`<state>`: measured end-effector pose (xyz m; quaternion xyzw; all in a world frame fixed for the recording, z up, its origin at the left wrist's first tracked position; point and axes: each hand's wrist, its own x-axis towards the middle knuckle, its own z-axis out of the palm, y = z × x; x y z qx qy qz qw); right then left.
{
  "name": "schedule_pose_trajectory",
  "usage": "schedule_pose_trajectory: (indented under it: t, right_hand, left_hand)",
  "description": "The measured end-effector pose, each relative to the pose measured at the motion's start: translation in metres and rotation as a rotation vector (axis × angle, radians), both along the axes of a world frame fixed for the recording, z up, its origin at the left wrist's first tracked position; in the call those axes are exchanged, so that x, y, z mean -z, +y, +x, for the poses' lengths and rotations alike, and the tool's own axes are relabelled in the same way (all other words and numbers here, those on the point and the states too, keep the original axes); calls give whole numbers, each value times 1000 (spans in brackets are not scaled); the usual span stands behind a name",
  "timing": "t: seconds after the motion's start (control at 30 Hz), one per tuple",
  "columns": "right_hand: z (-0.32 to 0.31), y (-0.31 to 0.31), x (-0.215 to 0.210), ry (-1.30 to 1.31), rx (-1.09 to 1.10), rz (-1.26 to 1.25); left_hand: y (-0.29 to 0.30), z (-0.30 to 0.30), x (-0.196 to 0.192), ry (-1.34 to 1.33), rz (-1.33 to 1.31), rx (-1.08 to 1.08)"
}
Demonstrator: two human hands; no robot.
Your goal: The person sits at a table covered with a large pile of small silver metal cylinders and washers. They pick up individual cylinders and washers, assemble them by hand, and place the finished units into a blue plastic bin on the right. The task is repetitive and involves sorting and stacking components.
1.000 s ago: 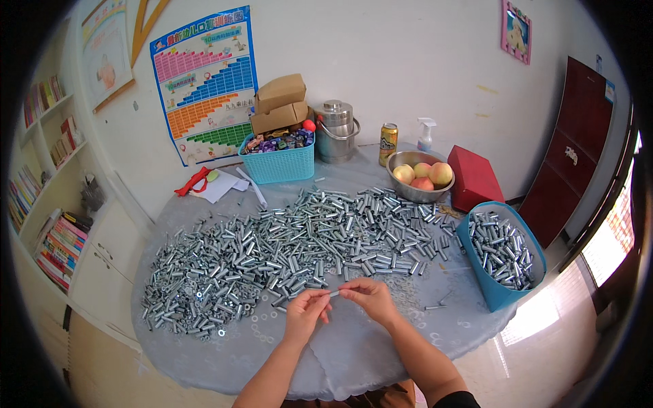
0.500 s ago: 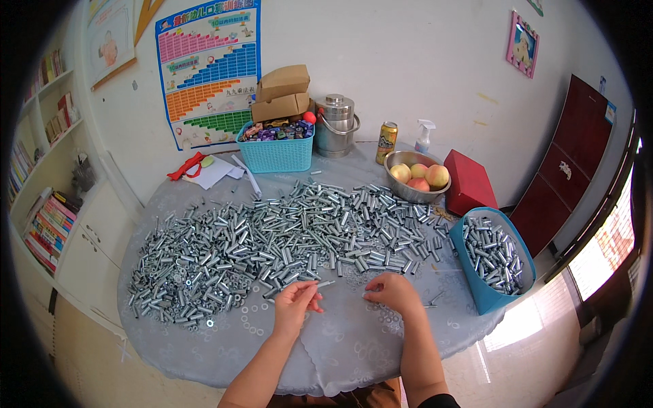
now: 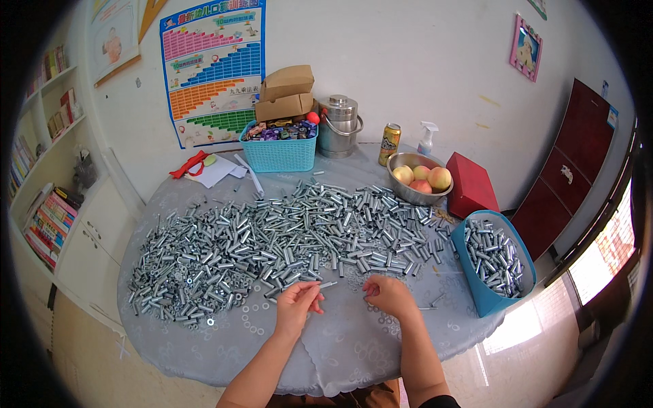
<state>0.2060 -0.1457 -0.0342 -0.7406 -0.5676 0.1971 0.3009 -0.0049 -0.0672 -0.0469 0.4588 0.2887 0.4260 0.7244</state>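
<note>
My left hand (image 3: 296,307) is closed in a pinch around a slim silver metal bolt (image 3: 328,285), whose end sticks out to the right past the fingertips. Opposite it, my right hand (image 3: 390,297) hovers low over the table with its fingers curled together; whatever they may hold is too small or hidden to make out. Under and beside the right hand lie thin clear rings (image 3: 386,322). Flat pale washers (image 3: 253,318) are scattered left of my left hand. Just beyond both hands spreads a wide heap of metal sleeves and bolts (image 3: 292,231).
A blue bin (image 3: 480,304) filled with metal sleeves stands at the right edge. Several loose bolts (image 3: 435,301) lie before it. Farther back are a steel bowl (image 3: 416,196) of fruit, a red box (image 3: 472,185), a drink can (image 3: 390,144), a steel pot (image 3: 338,139) and a turquoise basket (image 3: 277,158).
My right hand has shifted slightly and its fingers have curled further in. My left hand keeps its hold on the bolt, nearly still. The whole view has moved a little.
</note>
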Motion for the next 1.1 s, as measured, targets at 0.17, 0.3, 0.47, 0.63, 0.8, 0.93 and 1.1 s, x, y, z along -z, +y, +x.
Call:
schedule_pose_trajectory:
  t: [0.17, 0.3, 0.47, 0.63, 0.8, 0.93, 1.1]
  right_hand:
    - [3, -2, -1, 102, 29, -66]
    - [0, 2, -5, 141, 123, -65]
    - [-1, 13, 11, 128, 164, 12]
    - [-3, 13, 5, 73, 181, -31]
    - [-4, 16, 10, -3, 180, -29]
    - [-5, 15, 7, -50, 144, -31]
    - [-13, 14, 8, 160, 142, 120]
  left_hand:
    - [-1, -1, -2, 6, 4, -1]
    - [-1, 0, -2, 0, -12, 3]
    - [-1, -2, -1, -12, -16, 3]
    - [-1, 0, -2, -4, -23, 16]
    - [-1, 1, 3, 13, -18, 18]
    - [-2, 2, 3, 13, -8, 28]
    - [-2, 2, 5, 8, -30, 53]
